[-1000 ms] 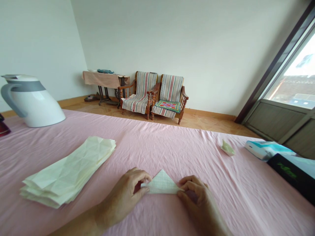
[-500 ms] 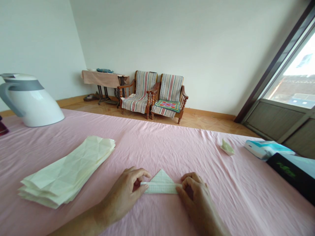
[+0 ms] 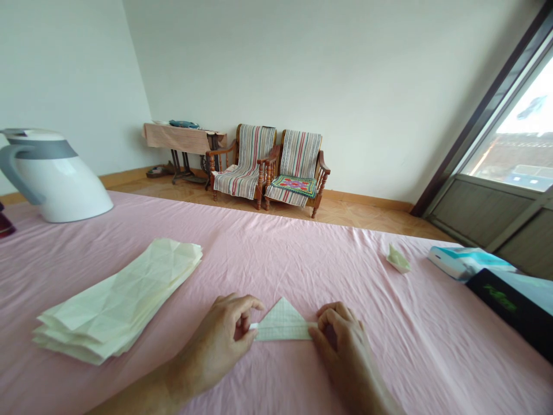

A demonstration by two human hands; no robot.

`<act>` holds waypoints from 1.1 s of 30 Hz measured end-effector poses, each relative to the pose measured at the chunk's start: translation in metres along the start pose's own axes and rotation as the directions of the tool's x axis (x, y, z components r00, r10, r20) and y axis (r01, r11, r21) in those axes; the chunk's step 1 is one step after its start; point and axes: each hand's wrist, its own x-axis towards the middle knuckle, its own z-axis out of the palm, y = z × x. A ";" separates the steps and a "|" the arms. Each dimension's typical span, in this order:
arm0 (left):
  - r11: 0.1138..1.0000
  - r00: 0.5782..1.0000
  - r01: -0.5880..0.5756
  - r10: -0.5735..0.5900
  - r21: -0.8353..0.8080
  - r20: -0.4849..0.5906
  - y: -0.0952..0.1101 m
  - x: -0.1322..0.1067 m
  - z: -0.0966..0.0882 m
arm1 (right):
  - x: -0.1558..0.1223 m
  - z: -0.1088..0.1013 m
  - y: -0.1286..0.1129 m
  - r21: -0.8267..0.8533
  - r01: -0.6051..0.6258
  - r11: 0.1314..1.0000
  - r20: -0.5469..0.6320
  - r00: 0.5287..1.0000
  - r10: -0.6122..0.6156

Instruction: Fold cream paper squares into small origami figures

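A pale folded paper [image 3: 284, 323], peaked at the top with a straight lower edge, lies on the pink cloth. At its left end my left hand [image 3: 227, 325] is closed, thumb and curled fingers at a small white tip of the paper; the index finger stretches above it. My right hand [image 3: 343, 334] pinches the right corner between thumb and bent fingers. A crease line runs across the paper's lower part. To the left lies a stack of creased pale paper sheets [image 3: 125, 300]. A small folded paper boat [image 3: 398, 259] sits at the right.
A white and grey jug [image 3: 71, 184] stands at the far left of the pink cloth [image 3: 268, 259]. On the right are a blue and white packet [image 3: 470, 262] and a black box [image 3: 510, 308]. Two wooden armchairs [image 3: 294, 167] stand by the wall beyond.
The strip along the paper's lower edge, which stood out lighter before, now looks flatter, with a thin crease line showing. My left thumb has shifted slightly. Both hands stay at the paper's ends.
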 end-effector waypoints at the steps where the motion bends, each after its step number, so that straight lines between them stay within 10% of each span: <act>1: 1.000 1.000 -0.014 0.014 0.006 -0.004 0.001 0.000 0.000 | 0.000 0.000 0.000 -0.004 -0.002 1.000 -0.001 1.000 0.002; 20: 0.835 0.876 -0.481 0.442 0.268 0.194 0.024 -0.004 -0.011 | -0.003 0.001 0.003 0.060 0.057 0.997 -0.130 0.990 -0.049; 33: 0.820 0.864 -0.492 0.420 0.292 0.277 0.024 -0.005 -0.012 | -0.008 0.015 -0.026 -0.218 0.500 0.838 -0.280 0.791 -0.545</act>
